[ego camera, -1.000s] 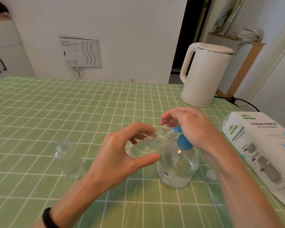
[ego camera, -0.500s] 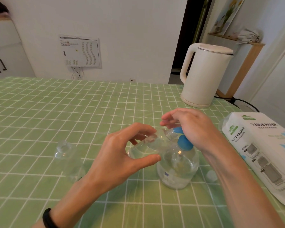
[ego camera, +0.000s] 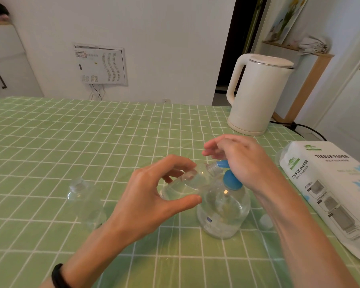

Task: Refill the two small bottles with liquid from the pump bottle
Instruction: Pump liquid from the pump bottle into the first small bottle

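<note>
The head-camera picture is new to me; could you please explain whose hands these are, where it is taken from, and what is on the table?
There is no machine here. A person wears a camera on the head, looking forward and down, so the two arms reaching in from below are their own. The left hand grips a small clear bottle, tilted so its mouth meets the blue nozzle of the pump bottle, which stands on the green checked tablecloth. The right hand rests on the pump top, fingers loose. A second small bottle stands apart to the left. Also there: a white kettle, a tissue paper pack and a small white cap.
</note>
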Motion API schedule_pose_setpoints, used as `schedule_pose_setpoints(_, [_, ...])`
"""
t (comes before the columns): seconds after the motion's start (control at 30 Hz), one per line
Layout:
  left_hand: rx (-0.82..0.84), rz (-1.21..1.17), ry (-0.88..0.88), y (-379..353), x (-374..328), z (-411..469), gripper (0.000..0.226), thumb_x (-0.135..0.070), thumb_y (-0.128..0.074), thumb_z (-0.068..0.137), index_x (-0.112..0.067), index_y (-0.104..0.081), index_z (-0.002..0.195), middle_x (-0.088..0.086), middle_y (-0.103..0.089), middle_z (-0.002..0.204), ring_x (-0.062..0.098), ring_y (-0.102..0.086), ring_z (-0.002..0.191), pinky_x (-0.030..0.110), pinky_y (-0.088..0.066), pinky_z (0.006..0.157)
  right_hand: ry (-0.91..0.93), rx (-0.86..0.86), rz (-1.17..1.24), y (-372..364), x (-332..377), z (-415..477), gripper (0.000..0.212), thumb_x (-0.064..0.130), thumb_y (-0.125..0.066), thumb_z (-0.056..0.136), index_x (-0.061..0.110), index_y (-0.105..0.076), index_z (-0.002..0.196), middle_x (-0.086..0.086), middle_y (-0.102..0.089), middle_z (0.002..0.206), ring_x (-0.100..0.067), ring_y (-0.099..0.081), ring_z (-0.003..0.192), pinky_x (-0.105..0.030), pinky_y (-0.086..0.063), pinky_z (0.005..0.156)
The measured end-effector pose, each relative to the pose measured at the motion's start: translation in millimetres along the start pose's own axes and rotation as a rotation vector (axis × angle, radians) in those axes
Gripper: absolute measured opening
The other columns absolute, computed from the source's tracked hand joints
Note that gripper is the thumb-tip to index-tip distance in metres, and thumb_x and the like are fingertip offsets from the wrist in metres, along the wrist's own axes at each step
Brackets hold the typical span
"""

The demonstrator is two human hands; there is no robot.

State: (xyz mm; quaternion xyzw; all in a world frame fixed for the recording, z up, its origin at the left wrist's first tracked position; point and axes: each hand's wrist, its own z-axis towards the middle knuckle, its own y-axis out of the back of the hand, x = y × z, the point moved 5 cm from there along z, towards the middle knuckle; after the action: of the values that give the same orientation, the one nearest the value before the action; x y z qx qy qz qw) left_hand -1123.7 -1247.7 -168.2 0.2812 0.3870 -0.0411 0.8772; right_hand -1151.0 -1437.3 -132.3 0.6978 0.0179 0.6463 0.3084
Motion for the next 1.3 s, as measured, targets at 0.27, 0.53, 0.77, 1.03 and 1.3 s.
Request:
schedule_pose_setpoints(0.27, [-0.003, -0.009, 0.003, 1.1, 0.4, 1.1, 0.048, -0.044, -0.084, 0.073, -0.027, -0.070, 0.117, -0.023, -0.074, 0.112, 0.002, -0.072, 0.101, 0.018, -0.055, 0.082, -0.054, 0.069, 0.001, -4.5, -5.3, 0.9, 0.039, 0.010, -0.045, 0.099, 0.023, -0.080, 0.090, 0.012, -0.082, 0.090, 0.006, -0.071, 0.085, -0.008, -0.045, 0.070])
schedule_pose_setpoints(0.53, [0.000, -0.001, -0.002, 1.2, -2.5, -0.1, 0.050, -0.045, -0.083, 0.073, -0.026, -0.070, 0.117, -0.023, -0.073, 0.113, 0.002, -0.072, 0.101, 0.021, -0.056, 0.082, -0.010, 0.003, 0.009, -0.4, 0.3, -0.4, 0.038, 0.016, -0.045, 0.101, 0.025, -0.079, 0.088, 0.012, -0.081, 0.092, -0.004, -0.071, 0.097, -0.022, -0.048, 0.083])
schedule_pose_setpoints(0.77, [-0.008, 0.005, 0.014, 2.4, -0.3, 1.8, 0.050, -0.037, -0.089, 0.071, -0.024, -0.071, 0.116, -0.021, -0.074, 0.111, 0.003, -0.072, 0.101, 0.025, -0.056, 0.083, -0.060, 0.023, 0.017, -2.5, -2.3, 0.7, 0.039, 0.011, -0.046, 0.099, 0.022, -0.081, 0.085, 0.010, -0.082, 0.089, 0.000, -0.072, 0.093, -0.018, -0.048, 0.078])
schedule_pose_setpoints(1.03, [-0.003, -0.009, 0.002, 2.4, -3.3, 0.8, 0.051, -0.044, -0.085, 0.073, -0.025, -0.070, 0.117, -0.021, -0.073, 0.113, 0.003, -0.072, 0.102, 0.024, -0.057, 0.083, -0.031, -0.009, 0.019, 0.1, -1.3, -0.7, 0.037, 0.016, -0.047, 0.100, 0.024, -0.081, 0.087, 0.012, -0.081, 0.091, -0.002, -0.072, 0.095, -0.021, -0.050, 0.082])
schedule_pose_setpoints(1.3, [-0.010, -0.013, 0.009, 3.4, -1.0, 2.3, 0.051, -0.045, -0.083, 0.074, -0.025, -0.070, 0.118, -0.021, -0.074, 0.113, 0.004, -0.073, 0.101, 0.026, -0.057, 0.084, -0.066, -0.004, 0.028, -1.9, -2.5, -0.2, 0.040, 0.013, -0.045, 0.099, 0.021, -0.082, 0.084, 0.010, -0.082, 0.090, -0.003, -0.072, 0.095, -0.025, -0.052, 0.088])
